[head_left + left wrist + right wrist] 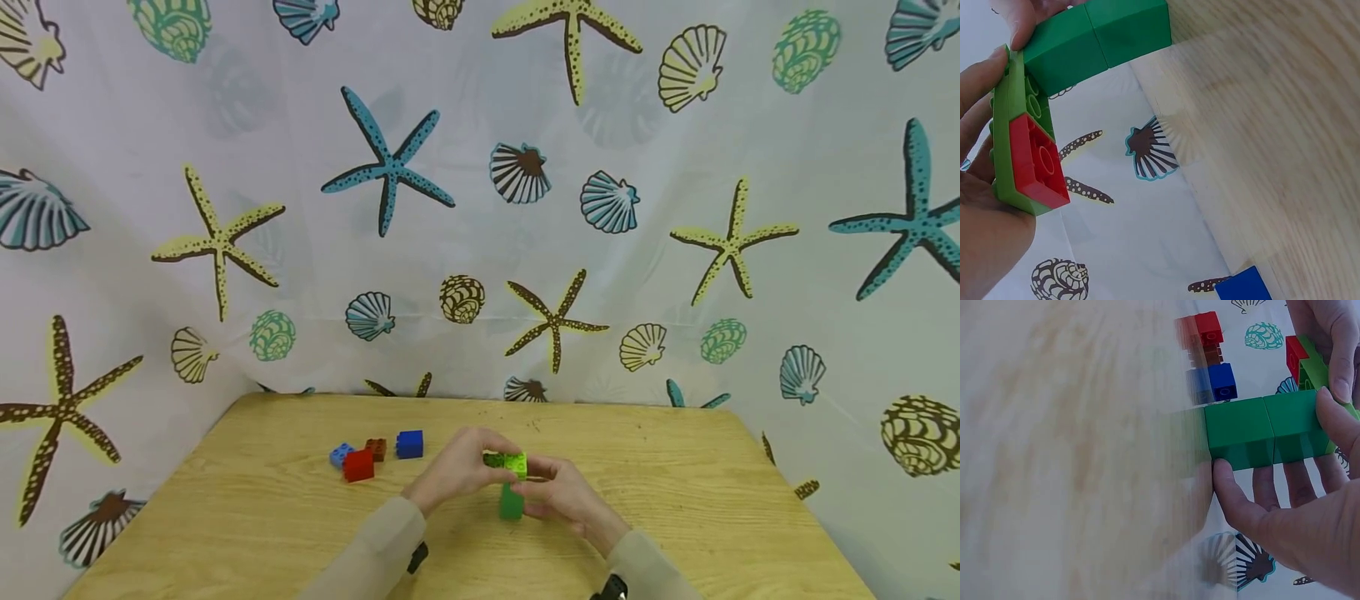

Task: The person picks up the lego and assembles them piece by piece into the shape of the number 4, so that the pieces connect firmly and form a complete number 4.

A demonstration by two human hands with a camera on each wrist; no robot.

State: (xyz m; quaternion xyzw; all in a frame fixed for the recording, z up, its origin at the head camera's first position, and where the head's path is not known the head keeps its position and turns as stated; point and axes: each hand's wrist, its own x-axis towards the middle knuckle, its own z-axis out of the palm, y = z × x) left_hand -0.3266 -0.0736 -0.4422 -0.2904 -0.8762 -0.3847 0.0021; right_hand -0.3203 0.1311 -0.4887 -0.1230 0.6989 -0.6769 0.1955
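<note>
Two dark green toy bricks (1241, 431) stand stacked on the table, and my right hand (562, 496) holds them with its fingers around the side. Across the top of the stack lies a long lime green brick (1002, 137), one end over the upper green brick. A red brick (1038, 162) is fixed under the lime brick's other end, hanging beside the stack. My left hand (468, 467) grips the lime brick from the left, thumb near its joint with the green stack. Both hands meet at that corner.
Left of the hands on the wooden table (675, 492) lie loose bricks: a red one (358, 466), a light blue one (342, 454), a brown one (377, 450) and a dark blue one (410, 444). A cloth (465, 250) printed with shells and starfish hangs behind the table.
</note>
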